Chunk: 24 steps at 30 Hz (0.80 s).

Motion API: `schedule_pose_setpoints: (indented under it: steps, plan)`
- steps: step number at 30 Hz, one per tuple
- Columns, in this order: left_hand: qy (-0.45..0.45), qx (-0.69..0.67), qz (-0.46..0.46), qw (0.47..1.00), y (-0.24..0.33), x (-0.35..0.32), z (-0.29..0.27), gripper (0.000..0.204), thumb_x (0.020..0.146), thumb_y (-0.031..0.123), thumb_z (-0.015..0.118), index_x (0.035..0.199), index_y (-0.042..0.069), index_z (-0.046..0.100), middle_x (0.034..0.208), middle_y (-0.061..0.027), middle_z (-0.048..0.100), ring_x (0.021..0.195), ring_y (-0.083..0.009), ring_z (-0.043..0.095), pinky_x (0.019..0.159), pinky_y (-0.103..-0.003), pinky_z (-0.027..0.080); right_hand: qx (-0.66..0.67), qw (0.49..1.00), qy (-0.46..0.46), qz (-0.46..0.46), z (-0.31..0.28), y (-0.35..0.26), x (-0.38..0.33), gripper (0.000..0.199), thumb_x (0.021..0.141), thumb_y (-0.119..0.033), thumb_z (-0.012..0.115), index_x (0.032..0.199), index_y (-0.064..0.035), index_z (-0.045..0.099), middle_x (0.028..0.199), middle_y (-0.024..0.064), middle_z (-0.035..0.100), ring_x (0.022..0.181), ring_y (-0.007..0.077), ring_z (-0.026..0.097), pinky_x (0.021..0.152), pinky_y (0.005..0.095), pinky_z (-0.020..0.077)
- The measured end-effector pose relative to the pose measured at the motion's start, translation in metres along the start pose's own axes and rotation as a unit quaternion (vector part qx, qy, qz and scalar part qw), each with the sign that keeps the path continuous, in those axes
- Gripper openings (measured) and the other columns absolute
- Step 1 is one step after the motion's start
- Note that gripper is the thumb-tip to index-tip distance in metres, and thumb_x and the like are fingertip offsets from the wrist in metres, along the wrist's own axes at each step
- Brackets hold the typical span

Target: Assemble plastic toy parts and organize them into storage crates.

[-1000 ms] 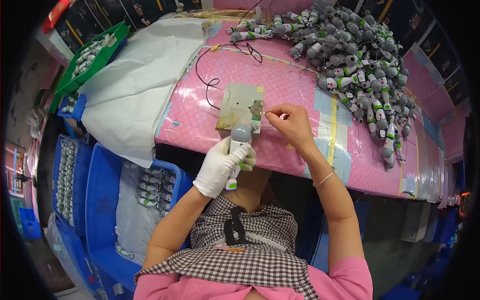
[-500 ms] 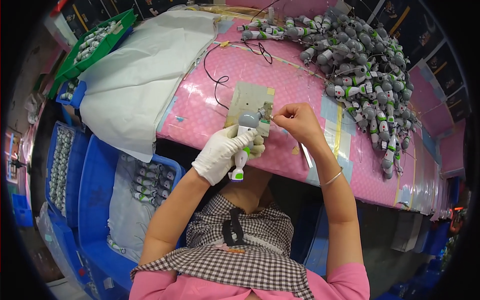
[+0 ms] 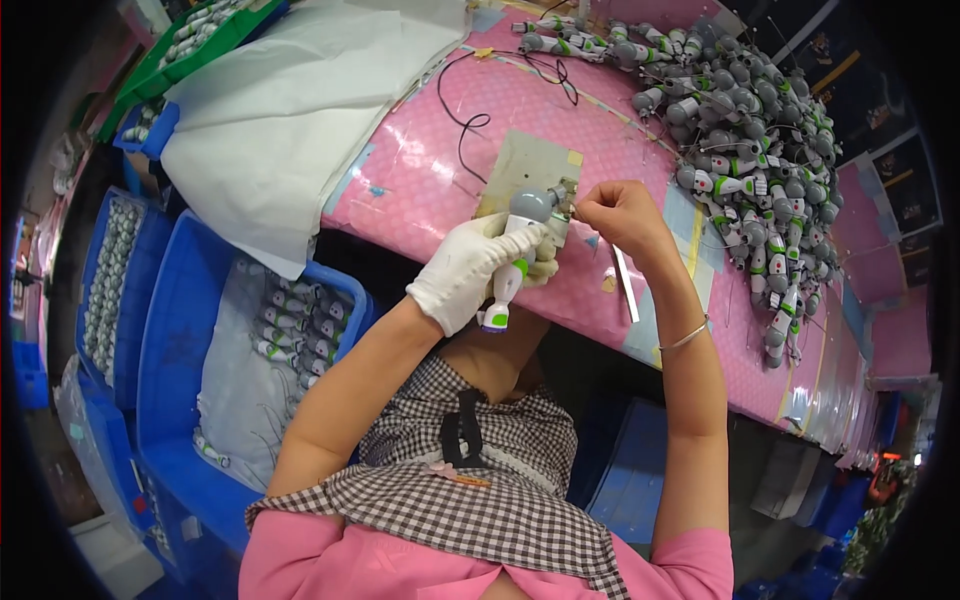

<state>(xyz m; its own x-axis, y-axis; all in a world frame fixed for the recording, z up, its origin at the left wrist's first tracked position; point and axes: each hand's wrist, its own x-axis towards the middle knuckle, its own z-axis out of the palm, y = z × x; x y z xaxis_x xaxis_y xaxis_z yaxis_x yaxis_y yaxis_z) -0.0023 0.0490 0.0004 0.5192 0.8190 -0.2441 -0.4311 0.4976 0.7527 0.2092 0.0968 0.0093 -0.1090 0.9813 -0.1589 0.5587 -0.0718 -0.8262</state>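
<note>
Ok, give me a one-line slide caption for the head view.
Gloved left hand grips a grey toy figure while bare right hand pinches at its head over a pink table.

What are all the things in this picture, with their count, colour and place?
Grey and green plastic toy figure: one, held in the left hand.
Pile of grey toy figures: many, table's far right.
Pink tabletop: one, centre.
Beige square work pad: one, behind the hands.
Black wire: one, on the table.
White sheet: one, table's left.
Blue plastic bins: several, lower left, holding figures.
Green tray: one, top left.
Left hand: white glove.
Right hand: bare, fingers pinched at the figure's head.
</note>
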Motion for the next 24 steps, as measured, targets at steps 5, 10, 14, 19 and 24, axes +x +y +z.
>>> schedule_pose_setpoints:
  steps: [5,10,14,19,24]
  plan:
    - [-0.021,-0.051,0.029,0.998,-0.004,-0.021,-0.01,0.028,0.085,0.015,0.058,0.105,-0.004,0.054,0.091,-0.008,0.059,0.078,-0.0151,0.059,0.07,-0.028,0.051,-0.121,0.979,0.114,-0.118,0.014,-0.035,-0.015,0.02,0.074,-0.016,0.062,0.069,0.0034,0.062,0.057,0.002,0.054,0.056,0.0085,0.049,0.05,0.0262,0.0381]
    - [0.206,0.023,0.145,0.968,-0.009,-0.074,-0.036,0.013,0.079,0.013,0.065,0.082,0.004,0.055,0.069,-0.0031,0.055,0.056,-0.0105,0.052,0.05,-0.025,0.043,0.128,0.958,0.107,-0.234,0.018,-0.041,-0.067,0.045,0.086,-0.012,0.054,0.128,0.0004,0.043,0.12,0.0103,0.053,0.061,0.0045,0.042,0.058,0.0184,0.0364]
    - [0.617,0.033,0.195,0.762,-0.02,-0.173,-0.145,0.011,0.079,0.014,0.065,0.073,0.008,0.058,0.059,-0.0007,0.053,0.046,-0.0079,0.049,0.038,-0.024,0.036,0.146,0.956,0.041,-0.251,0.076,-0.01,-0.084,0.033,0.086,0.0,0.053,0.118,0.0041,0.051,0.105,0.0093,0.059,0.057,0.0047,0.043,0.053,0.0167,0.0346]
    - [0.781,0.032,0.103,0.615,-0.096,-0.273,-0.319,0.027,0.075,0.02,0.071,0.089,-0.001,0.061,0.079,-0.0103,0.063,0.065,-0.0192,0.058,0.06,-0.036,0.047,0.198,0.954,0.068,-0.214,0.123,-0.007,-0.069,0.018,0.086,0.0,0.054,0.103,0.0016,0.059,0.093,0.0064,0.061,0.054,0.0037,0.041,0.049,0.0149,0.0311]
    - [0.824,0.078,-0.06,0.558,-0.132,-0.257,-0.416,0.046,0.071,0.024,0.073,0.104,-0.005,0.059,0.095,-0.0196,0.063,0.089,-0.0301,0.063,0.073,-0.038,0.049,0.161,0.958,0.048,-0.232,0.157,-0.024,-0.075,0.015,0.087,0.002,0.051,0.098,0.0024,0.062,0.087,0.0055,0.061,0.054,0.0043,0.041,0.049,0.0163,0.031]
